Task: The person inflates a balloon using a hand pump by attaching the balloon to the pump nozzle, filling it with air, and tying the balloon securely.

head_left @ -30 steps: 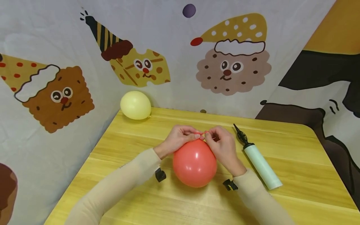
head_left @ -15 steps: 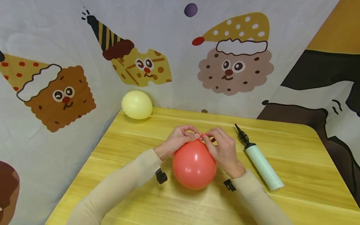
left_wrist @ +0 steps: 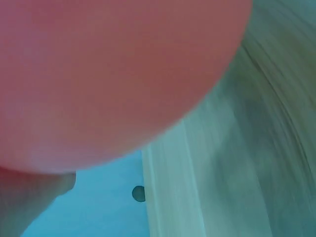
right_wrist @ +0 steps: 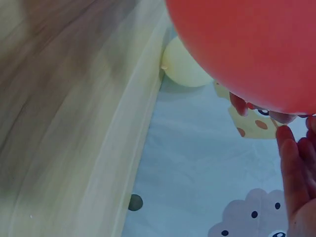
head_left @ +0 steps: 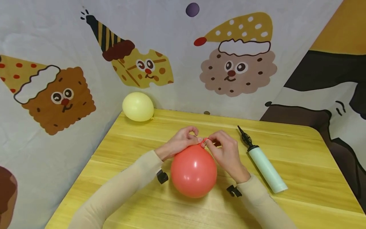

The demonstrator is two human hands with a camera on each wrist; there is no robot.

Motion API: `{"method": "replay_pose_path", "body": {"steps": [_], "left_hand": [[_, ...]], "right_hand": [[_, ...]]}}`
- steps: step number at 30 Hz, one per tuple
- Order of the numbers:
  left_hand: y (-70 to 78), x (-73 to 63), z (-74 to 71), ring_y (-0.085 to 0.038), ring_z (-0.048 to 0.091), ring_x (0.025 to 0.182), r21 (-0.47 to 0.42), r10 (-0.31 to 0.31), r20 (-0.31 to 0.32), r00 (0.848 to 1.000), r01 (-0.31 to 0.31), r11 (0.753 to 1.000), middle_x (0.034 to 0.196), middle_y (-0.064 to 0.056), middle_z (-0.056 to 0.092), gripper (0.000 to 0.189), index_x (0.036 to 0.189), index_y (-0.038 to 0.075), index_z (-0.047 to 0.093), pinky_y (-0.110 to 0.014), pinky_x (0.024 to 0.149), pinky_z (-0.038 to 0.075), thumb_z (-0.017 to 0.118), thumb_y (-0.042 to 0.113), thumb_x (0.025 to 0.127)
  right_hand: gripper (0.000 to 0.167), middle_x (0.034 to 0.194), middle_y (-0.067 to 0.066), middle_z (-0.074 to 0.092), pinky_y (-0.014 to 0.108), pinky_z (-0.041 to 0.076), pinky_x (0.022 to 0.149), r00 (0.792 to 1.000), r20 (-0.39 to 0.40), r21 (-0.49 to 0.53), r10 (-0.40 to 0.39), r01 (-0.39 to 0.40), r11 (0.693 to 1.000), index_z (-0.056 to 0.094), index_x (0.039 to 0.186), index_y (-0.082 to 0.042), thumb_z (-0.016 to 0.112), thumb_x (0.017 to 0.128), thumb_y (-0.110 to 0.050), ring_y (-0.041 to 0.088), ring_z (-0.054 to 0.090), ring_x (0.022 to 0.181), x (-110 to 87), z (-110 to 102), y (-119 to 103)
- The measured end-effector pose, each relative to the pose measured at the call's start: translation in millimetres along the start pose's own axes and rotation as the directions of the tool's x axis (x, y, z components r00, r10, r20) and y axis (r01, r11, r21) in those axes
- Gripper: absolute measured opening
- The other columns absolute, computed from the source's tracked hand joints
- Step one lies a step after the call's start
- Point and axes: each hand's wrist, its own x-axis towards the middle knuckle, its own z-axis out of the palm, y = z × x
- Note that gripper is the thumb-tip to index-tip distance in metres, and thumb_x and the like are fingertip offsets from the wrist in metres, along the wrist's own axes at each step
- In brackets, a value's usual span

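An inflated red balloon (head_left: pixel 194 171) is held just over the table, its neck pointing away from the person. My left hand (head_left: pixel 181 141) pinches the neck between thumb and fingers at the balloon's far side. From the right, my right hand (head_left: pixel 226 149) pinches the stretched end of the neck, close beside the left fingertips. The balloon fills much of the left wrist view, where only part of a finger (left_wrist: pixel 37 195) shows. In the right wrist view the right fingers (right_wrist: pixel 294 173) reach up under the balloon; the neck itself is mostly hidden there.
A tied yellow balloon (head_left: pixel 138 107) rests at the table's far left corner against the printed backdrop (head_left: pixel 183 95). To the right lies a pale green hand pump (head_left: pixel 267 170) with a black nozzle. The wooden table (head_left: pixel 137 203) meets the backdrop along its far edge.
The red balloon has shifted slightly left and toward the person. The hands have drawn the neck end closer together, and the left forefinger has lifted a little away from it.
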Motion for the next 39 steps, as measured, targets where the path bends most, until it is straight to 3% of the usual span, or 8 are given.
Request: {"method": "replay_pose_path", "body": {"steps": [4, 9, 17, 21, 26, 32, 35, 39], "left_hand": [[1.8, -2.2, -2.8, -0.018, 0.074, 0.082, 0.068, 0.036, 0.068, 0.997, -0.040, 0.997, 0.091, -0.013, 0.076, 0.016, 0.109, 0.005, 0.043, -0.028, 0.067, 0.057, 0.058, 0.006, 0.104], [3.3, -3.9, -4.5, -0.019, 0.072, 0.082, 0.195, 0.086, 0.155, 0.984, -0.115, 0.974, 0.091, -0.011, 0.076, 0.021, 0.111, -0.001, 0.043, -0.031, 0.073, 0.058, 0.059, 0.010, 0.104], [2.0, -7.2, -3.2, -0.021, 0.071, 0.097, 0.317, 0.137, 0.276, 0.951, -0.225, 0.921, 0.096, -0.006, 0.075, 0.020, 0.109, 0.005, 0.051, -0.040, 0.096, 0.053, 0.067, 0.011, 0.099], [0.1, -7.4, -1.5, -0.020, 0.071, 0.095, 0.340, 0.132, 0.301, 0.944, -0.236, 0.910, 0.095, -0.004, 0.073, 0.025, 0.112, 0.007, 0.052, -0.042, 0.098, 0.052, 0.071, 0.012, 0.097], [-1.1, -7.0, -2.8, -0.021, 0.069, 0.086, 0.317, 0.165, 0.318, 0.934, -0.269, 0.909, 0.085, -0.007, 0.071, 0.015, 0.115, 0.004, 0.052, -0.038, 0.099, 0.051, 0.061, 0.007, 0.103], [-1.6, -4.4, -3.7, -0.021, 0.070, 0.091, 0.313, 0.178, 0.317, 0.932, -0.280, 0.908, 0.089, -0.007, 0.072, 0.013, 0.116, 0.004, 0.051, -0.037, 0.099, 0.052, 0.057, 0.003, 0.104], [-0.6, -2.9, -3.6, -0.017, 0.070, 0.091, 0.379, 0.193, 0.303, 0.933, -0.303, 0.874, 0.089, -0.002, 0.074, 0.018, 0.114, 0.007, 0.052, -0.034, 0.097, 0.052, 0.059, -0.001, 0.100], [1.2, -0.5, -1.6, -0.009, 0.067, 0.086, 0.516, 0.238, 0.270, 0.933, -0.349, 0.782, 0.087, 0.006, 0.075, 0.023, 0.109, 0.010, 0.054, -0.032, 0.091, 0.053, 0.065, -0.002, 0.092]], "right_hand": [[0.013, 0.083, 0.002, 0.068, 0.030, 0.060, 0.062, 0.989, 0.063, 0.000, 0.130, -0.131, 0.991, 0.071, 0.083, -0.009, 0.079, 0.087, 0.000, 0.013, 0.067, 0.071, 0.8, -3, -4], [0.012, 0.084, -0.002, 0.069, 0.028, 0.057, 0.060, 0.949, 0.157, 0.009, 0.272, -0.276, 0.961, 0.071, 0.082, -0.014, 0.077, 0.090, -0.007, 0.012, 0.067, 0.070, 2.9, -8, -7], [0.010, 0.081, -0.003, 0.071, 0.028, 0.055, 0.057, 0.894, 0.281, 0.019, 0.349, -0.368, 0.929, 0.073, 0.083, -0.015, 0.077, 0.092, -0.012, 0.016, 0.067, 0.068, 4.8, -12, -8], [0.010, 0.079, -0.004, 0.069, 0.027, 0.054, 0.059, 0.905, 0.285, -0.006, 0.316, -0.328, 0.945, 0.073, 0.083, -0.015, 0.078, 0.091, -0.010, 0.013, 0.064, 0.068, 4.5, -10, -6], [0.013, 0.076, -0.006, 0.066, 0.025, 0.053, 0.059, 0.929, 0.262, -0.043, 0.262, -0.260, 0.965, 0.071, 0.080, -0.015, 0.076, 0.086, -0.005, 0.010, 0.060, 0.067, 2.8, -8, -7], [0.015, 0.073, -0.006, 0.062, 0.024, 0.051, 0.057, 0.939, 0.236, -0.080, 0.251, -0.238, 0.968, 0.068, 0.076, -0.015, 0.076, 0.083, -0.004, 0.010, 0.058, 0.064, 1.0, -8, -8], [0.015, 0.072, -0.006, 0.062, 0.024, 0.050, 0.057, 0.943, 0.228, -0.094, 0.242, -0.226, 0.969, 0.068, 0.075, -0.014, 0.077, 0.082, -0.003, 0.009, 0.057, 0.064, 0.1, -7, -7], [0.017, 0.072, -0.004, 0.061, 0.023, 0.051, 0.056, 0.957, 0.202, -0.125, 0.209, -0.187, 0.975, 0.066, 0.075, -0.013, 0.078, 0.081, -0.001, 0.009, 0.057, 0.064, -1.6, -4, -6]]}}
